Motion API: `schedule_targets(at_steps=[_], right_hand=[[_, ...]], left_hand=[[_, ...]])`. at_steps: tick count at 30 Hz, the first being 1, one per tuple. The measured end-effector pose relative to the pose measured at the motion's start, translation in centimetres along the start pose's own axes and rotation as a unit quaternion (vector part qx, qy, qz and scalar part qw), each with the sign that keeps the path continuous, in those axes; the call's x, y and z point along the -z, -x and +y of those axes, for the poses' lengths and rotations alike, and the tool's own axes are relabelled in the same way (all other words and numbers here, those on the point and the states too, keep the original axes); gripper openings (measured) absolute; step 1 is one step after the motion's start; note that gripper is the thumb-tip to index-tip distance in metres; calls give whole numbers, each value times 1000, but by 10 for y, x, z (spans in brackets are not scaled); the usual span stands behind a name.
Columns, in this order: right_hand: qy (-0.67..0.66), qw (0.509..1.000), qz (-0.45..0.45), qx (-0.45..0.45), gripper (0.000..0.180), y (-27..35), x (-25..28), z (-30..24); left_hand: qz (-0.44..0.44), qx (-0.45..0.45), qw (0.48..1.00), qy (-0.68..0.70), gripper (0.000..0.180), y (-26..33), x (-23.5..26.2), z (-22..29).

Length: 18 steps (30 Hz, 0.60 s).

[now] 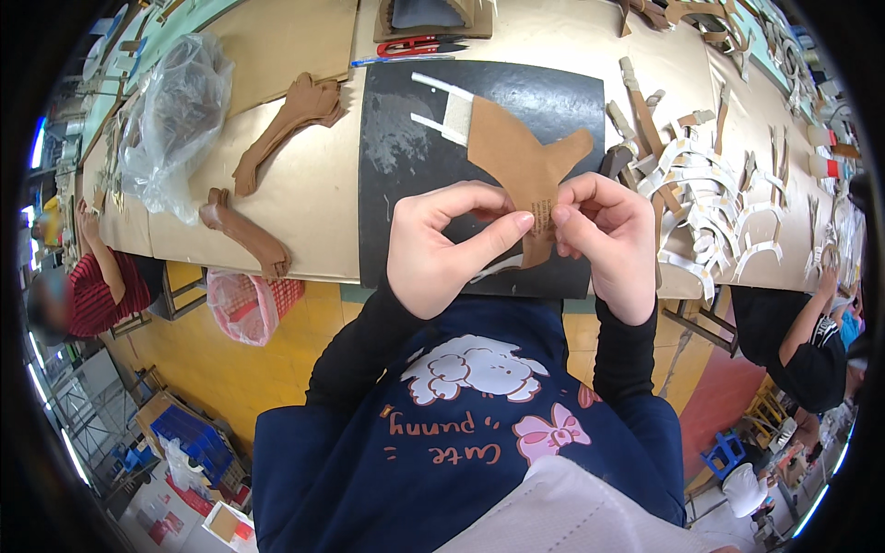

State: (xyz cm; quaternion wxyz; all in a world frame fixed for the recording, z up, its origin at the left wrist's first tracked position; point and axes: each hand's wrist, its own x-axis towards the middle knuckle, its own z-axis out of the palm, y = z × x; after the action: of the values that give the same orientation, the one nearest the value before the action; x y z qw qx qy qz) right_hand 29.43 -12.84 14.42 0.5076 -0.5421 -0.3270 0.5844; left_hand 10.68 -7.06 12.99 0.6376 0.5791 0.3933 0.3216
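Observation:
Over a black mat (392,221) I hold a flat brown leather-like shoe-upper piece (512,143) with forked ends. White strips (452,115) stick out from its far left end, and small dark print marks its near part. My left hand (429,244) pinches the left edge of that narrow near part between thumb and fingers. On the opposite edge my right hand (616,244) does the same, its fingers curled close to the print. Part of the near end is hidden behind the fingers.
To the left lie two stacks of brown cut pieces (288,129) and a clear plastic bag (175,120). Red-handled snips (419,46) and a blue pen (369,62) lie beyond the mat. Many white-edged straps (701,207) spread rightward. A pink-lined basket (249,304) stands below; people sit at both sides.

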Motion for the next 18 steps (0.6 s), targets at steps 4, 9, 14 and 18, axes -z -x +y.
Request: schedule_targets(at_steps=[4, 9, 14, 18], right_hand=[[-14, 1000, 10, -8, 9, 1, -2, -1], [-3, 1000, 17, -4, 8, 0, -4, 0], [-7, 1000, 16, 1, 8, 1, -5, 2], [11, 999, 22, 29, 8, 3, -5, 4]], left_hand=[[-21, 29, 999, 3, 15, -2, 4, 6], [-19, 26, 999, -16, 15, -2, 5, 6], [-34, 43, 998, 28, 9, 0, 6, 3], [-26, -2, 999, -24, 11, 1, 7, 2]])
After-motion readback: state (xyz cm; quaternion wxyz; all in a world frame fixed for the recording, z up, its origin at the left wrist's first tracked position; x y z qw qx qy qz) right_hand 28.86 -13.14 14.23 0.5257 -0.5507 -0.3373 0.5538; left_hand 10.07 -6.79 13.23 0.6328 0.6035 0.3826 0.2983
